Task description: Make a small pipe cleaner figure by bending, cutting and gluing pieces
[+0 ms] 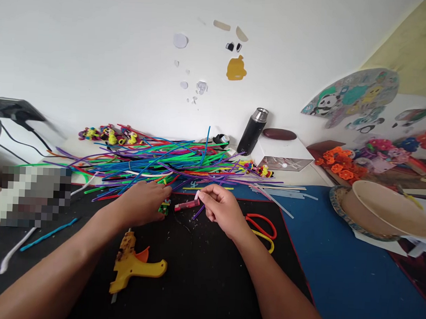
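Note:
My left hand [144,202] lies palm down at the near edge of a big pile of coloured pipe cleaners [156,161], its fingers curled over a small green and yellow figure [164,208]. My right hand [220,208] is closed in a pinch on a purple pipe cleaner [198,212] that hangs from its fingers. A pink lighter [186,205] lies on the black mat [201,272] between the two hands.
A yellow glue gun [132,264] lies on the mat near my left forearm. Red and yellow scissors [264,227] lie right of my right hand. A black flask [252,131], a white box [287,153] and a paper bowl [383,209] stand further back and right.

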Demonstrator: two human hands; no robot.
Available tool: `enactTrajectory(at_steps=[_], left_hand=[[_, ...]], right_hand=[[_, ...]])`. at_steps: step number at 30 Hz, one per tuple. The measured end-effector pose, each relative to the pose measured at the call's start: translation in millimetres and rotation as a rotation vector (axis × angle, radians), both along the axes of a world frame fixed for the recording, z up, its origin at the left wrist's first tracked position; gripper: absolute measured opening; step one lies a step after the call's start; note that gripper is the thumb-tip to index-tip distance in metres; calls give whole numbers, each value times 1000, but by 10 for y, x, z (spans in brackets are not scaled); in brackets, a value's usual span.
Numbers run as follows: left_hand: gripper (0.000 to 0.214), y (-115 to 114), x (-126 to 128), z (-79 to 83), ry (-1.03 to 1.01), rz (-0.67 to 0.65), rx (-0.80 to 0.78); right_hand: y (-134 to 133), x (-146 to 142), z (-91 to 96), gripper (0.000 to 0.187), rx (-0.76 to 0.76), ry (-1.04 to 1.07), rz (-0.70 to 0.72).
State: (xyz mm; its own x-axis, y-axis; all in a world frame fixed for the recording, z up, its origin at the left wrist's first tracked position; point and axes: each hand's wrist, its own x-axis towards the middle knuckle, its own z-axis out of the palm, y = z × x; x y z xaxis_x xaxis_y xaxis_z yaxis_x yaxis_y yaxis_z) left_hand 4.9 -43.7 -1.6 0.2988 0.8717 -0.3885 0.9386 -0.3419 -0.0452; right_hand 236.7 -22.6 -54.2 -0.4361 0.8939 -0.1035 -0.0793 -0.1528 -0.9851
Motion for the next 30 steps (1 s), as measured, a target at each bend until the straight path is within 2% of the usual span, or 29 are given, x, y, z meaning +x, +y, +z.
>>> enactTrajectory(at_steps=[8, 17, 23, 30], left_hand=[[37, -61, 59, 43, -13, -24, -5], [43, -72, 114, 3, 4, 47, -35], [46, -116, 151, 53, 33, 34, -41], [53, -137, 176, 9, 51, 17, -52]], right_hand=[[67, 104, 137, 32, -4, -35, -68], [112, 137, 98, 31, -14, -17, -122], [102, 116, 93, 30, 4, -64, -104], [96, 110, 92, 28, 46, -88, -97]])
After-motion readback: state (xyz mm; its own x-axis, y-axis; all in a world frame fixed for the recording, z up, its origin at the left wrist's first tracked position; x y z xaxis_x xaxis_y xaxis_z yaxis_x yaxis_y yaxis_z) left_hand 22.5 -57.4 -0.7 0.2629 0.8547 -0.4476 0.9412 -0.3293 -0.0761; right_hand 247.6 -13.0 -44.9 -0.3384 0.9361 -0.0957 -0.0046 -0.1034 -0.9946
